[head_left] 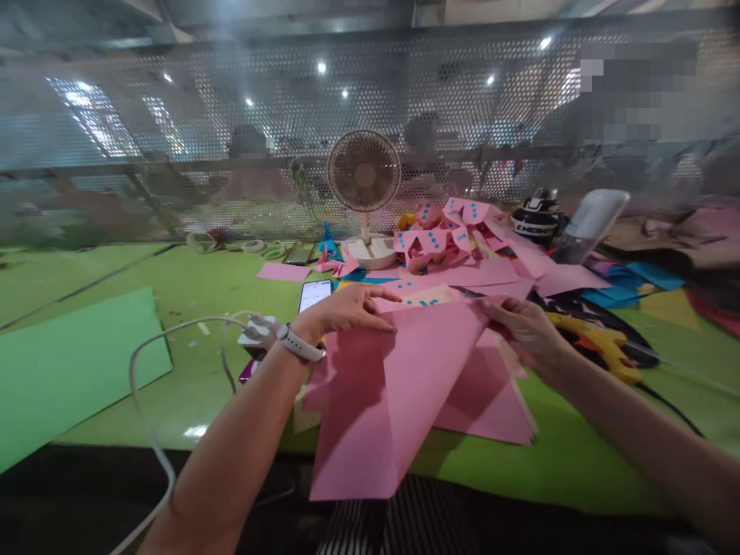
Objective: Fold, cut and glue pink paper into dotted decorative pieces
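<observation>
A large pink paper sheet (pixel 381 401) lies folded at an angle on the green table, its lower corner hanging over the front edge. My left hand (pixel 347 308), a white watch on its wrist, lies on the sheet's upper left edge with fingers stretched flat. My right hand (pixel 523 327) pinches the sheet's upper right corner between thumb and fingers. More pink sheets (pixel 491 393) lie underneath.
A phone (pixel 315 293) and a white cable (pixel 173 339) lie left of my left hand. A small fan (pixel 364 193) stands behind, beside a pile of pink pieces with blue dots (pixel 451 227). A yellow glue gun (pixel 601 343) lies right. A green sheet (pixel 75 362) lies far left.
</observation>
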`<state>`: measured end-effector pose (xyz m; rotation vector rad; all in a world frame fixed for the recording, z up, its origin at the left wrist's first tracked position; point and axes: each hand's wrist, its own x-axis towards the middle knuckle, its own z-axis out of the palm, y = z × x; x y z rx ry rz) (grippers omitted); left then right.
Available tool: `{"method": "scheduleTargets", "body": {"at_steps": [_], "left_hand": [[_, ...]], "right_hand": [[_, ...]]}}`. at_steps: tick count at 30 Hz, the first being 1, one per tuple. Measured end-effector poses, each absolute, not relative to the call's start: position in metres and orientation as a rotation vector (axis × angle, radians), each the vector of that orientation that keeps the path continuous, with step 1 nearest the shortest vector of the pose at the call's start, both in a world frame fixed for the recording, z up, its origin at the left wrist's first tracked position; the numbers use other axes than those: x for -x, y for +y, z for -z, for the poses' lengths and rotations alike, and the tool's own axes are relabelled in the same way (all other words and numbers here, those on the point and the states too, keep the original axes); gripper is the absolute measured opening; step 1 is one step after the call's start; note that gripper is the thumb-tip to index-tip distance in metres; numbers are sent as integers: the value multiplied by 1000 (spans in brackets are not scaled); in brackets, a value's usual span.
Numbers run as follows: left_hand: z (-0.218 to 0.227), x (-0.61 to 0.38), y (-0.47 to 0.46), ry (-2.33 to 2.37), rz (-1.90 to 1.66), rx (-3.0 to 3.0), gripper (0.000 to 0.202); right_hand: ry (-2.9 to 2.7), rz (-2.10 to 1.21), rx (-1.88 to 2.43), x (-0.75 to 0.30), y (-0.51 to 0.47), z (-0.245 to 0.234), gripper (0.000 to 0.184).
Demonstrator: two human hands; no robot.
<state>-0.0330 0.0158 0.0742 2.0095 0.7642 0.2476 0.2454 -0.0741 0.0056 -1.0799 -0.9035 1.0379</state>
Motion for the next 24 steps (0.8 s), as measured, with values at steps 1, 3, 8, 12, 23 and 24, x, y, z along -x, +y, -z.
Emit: {"method": "scheduleTargets", "body": {"at_steps": [1, 3, 8, 12, 23, 24], "left_hand": [[-74, 34, 16, 756, -249, -2008, 60], [-74, 35, 17, 742, -254, -1999, 59], [-76, 37, 15, 703, -280, -2016, 56], [-78, 35, 13, 613, -313, -2094, 45], [-77, 33, 10, 510, -351, -2088, 22], [-76, 32, 9, 530, -388, -2098, 25]], "right_hand": [[-904, -1041, 1076, -246, -74, -5, 19], [-907, -1042, 1072, -246, -73, -5, 18], [-900, -1020, 1080, -247, -72, -3, 17], [-860, -1006, 1081, -251, -69, 1, 16], [-859, -1003, 1074, -248, -73, -5, 16], [-856, -1009, 1072, -247, -73, -5, 15]]}}
